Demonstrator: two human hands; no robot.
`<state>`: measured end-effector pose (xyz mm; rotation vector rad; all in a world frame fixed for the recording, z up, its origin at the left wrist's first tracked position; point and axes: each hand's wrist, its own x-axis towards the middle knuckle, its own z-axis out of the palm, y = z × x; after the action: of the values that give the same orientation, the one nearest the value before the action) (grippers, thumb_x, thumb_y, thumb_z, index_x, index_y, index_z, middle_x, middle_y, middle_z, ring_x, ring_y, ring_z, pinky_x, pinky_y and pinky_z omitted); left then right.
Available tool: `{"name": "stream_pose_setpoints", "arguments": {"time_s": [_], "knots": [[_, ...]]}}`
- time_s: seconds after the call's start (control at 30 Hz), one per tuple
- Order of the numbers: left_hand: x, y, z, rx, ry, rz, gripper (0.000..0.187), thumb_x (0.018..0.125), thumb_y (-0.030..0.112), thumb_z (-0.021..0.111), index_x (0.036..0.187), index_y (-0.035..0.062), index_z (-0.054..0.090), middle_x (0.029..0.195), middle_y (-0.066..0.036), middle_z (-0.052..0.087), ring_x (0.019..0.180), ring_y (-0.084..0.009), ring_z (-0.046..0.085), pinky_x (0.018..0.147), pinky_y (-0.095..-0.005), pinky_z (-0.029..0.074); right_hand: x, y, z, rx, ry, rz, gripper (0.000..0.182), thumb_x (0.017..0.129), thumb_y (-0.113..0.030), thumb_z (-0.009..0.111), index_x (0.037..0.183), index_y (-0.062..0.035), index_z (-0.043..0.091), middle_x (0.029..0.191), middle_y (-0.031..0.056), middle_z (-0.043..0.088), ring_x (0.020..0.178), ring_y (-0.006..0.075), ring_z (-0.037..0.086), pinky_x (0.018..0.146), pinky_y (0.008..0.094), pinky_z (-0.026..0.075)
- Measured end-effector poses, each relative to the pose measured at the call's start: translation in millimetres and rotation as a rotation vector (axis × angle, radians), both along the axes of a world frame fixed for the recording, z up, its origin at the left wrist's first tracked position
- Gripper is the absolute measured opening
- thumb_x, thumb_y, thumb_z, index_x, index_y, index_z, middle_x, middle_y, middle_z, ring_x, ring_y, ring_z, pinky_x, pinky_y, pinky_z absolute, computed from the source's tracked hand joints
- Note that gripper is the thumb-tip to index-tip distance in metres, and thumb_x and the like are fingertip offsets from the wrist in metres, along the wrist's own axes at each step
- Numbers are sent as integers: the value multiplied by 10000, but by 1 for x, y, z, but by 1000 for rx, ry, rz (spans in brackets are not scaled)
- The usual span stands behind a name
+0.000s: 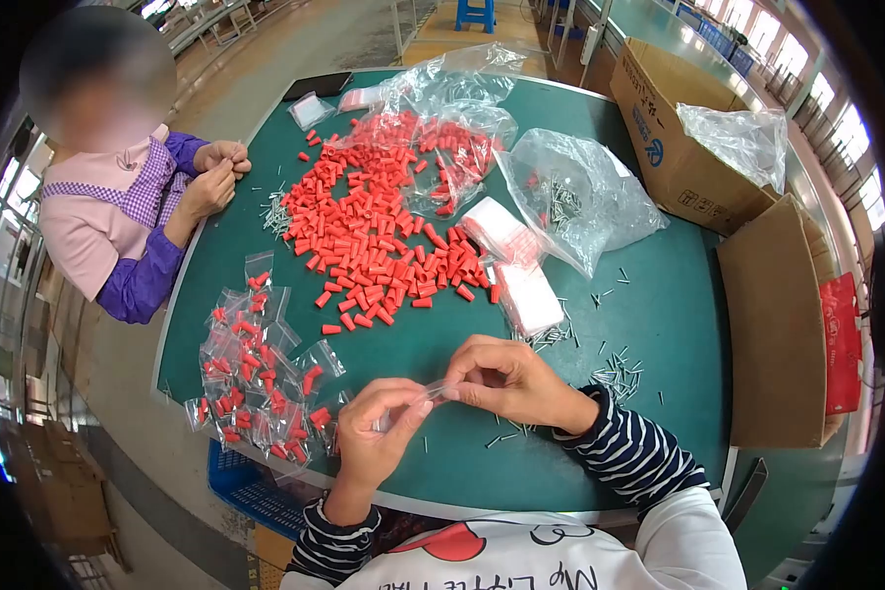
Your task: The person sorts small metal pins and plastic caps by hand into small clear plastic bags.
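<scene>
My left hand and my right hand meet over the near part of the green table. Both are closed in a pinch on a small clear plastic bag; its contents, if any, are hidden by my fingers. Left of my left hand lies a heap of small zip bags with red plastic caps inside. Beyond my hands spreads a large pile of loose red caps. A stack of flat clear bags sits just past my right hand, with loose screws to its right.
Across the left corner, a co-worker's hands pinch something small. A large clear bag holds screws. Open cardboard boxes stand along the right edge. A blue crate is below the table's near left edge.
</scene>
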<state>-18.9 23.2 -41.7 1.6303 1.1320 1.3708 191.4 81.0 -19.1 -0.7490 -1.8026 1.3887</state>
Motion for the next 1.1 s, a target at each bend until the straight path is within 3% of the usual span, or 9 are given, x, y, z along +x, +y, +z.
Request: {"name": "stream_pose_setpoints", "arguments": {"time_s": [0.33,0.5,0.7,0.87,0.97,1.1], "knots": [[3,-4,7,-93,-7,69,124,828,28,752,939,27,697,901,-74,668,726,-109,603,582,-231,471,0,-1,3,23,10,-18,91,859,-109,733,928,-58,704,889,27,628,615,84,490,561,237,411],[-1,-4,11,-30,131,22,171,844,3,729,999,14,659,915,-66,630,728,-83,552,614,-224,444,-2,-2,9,82,-51,-35,60,867,-92,716,909,-54,698,868,38,637,638,98,529,560,243,425],[8,-4,10,-88,56,32,202,850,23,733,1035,29,653,885,-44,596,745,-80,547,605,-223,437,0,-2,20,154,-131,-28,56,860,-60,710,904,-31,693,875,61,652,702,140,598,567,260,455],[3,-2,11,73,70,-16,113,857,82,747,932,35,676,857,-48,606,650,-88,537,545,-237,419,-5,-4,25,197,-129,49,58,865,-53,707,907,-17,691,879,70,657,723,143,606,560,258,454],[7,-9,4,4,-22,23,154,902,67,681,1045,25,640,922,-52,617,702,-79,531,556,-226,414,-12,-8,35,86,-195,-10,59,870,-50,699,909,-12,677,861,70,650,698,134,594,560,257,449],[10,-19,2,-381,-384,57,303,979,135,548,1256,16,514,1027,-58,614,783,-71,515,572,-205,397,-27,-2,40,57,-267,-159,60,869,-36,687,903,-5,649,830,68,633,652,128,573,559,257,448]]}}
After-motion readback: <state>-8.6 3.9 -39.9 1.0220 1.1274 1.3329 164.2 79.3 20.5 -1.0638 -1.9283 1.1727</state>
